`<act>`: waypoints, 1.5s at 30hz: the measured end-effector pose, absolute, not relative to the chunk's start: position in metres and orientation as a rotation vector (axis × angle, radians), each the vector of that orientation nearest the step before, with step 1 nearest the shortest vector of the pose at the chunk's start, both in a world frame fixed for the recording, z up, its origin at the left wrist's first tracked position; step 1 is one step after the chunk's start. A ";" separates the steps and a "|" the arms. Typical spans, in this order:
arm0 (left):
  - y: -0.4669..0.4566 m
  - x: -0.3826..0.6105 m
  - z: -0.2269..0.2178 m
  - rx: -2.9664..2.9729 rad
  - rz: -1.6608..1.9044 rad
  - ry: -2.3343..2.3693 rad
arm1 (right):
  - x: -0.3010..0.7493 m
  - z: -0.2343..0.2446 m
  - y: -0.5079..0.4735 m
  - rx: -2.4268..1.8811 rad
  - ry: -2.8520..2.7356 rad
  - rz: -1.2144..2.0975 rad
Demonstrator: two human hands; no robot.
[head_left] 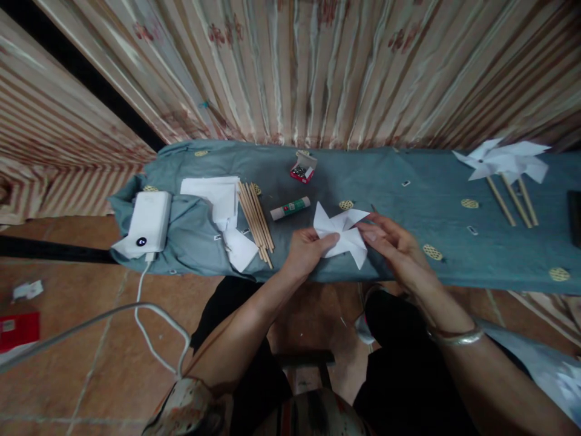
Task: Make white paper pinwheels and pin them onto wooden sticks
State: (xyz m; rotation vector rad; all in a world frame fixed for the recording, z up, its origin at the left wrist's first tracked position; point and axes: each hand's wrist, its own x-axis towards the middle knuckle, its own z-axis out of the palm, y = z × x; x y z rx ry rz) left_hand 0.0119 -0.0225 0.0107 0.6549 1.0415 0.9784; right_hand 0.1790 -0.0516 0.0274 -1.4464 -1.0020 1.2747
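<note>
A white paper pinwheel (341, 233) lies at the near edge of a table covered in blue-grey cloth (408, 200). My left hand (306, 249) grips its left side, thumb on top of the paper. Pinching the pinwheel's right side near the centre is my right hand (393, 242), with fingers bent together and a metal bangle on the wrist. A bundle of wooden sticks (256, 221) lies just left of my left hand. A glue stick (290, 208) lies behind the pinwheel.
A small red box of pins (303, 168) stands open further back. White paper sheets (213, 197) and a white power bank (149, 221) with a cable lie at the left. Finished pinwheels on sticks (506, 163) lie at the far right. Striped curtain behind.
</note>
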 end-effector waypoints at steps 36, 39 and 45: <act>0.046 -0.078 0.059 0.338 1.550 0.990 | 0.119 0.026 0.103 -1.538 -2.144 0.159; 0.046 -0.083 0.061 0.344 1.574 1.031 | 0.106 0.026 0.131 -1.584 -2.336 0.080; 0.045 -0.088 0.063 0.394 1.566 1.070 | 0.098 0.022 0.151 -1.637 -2.487 0.057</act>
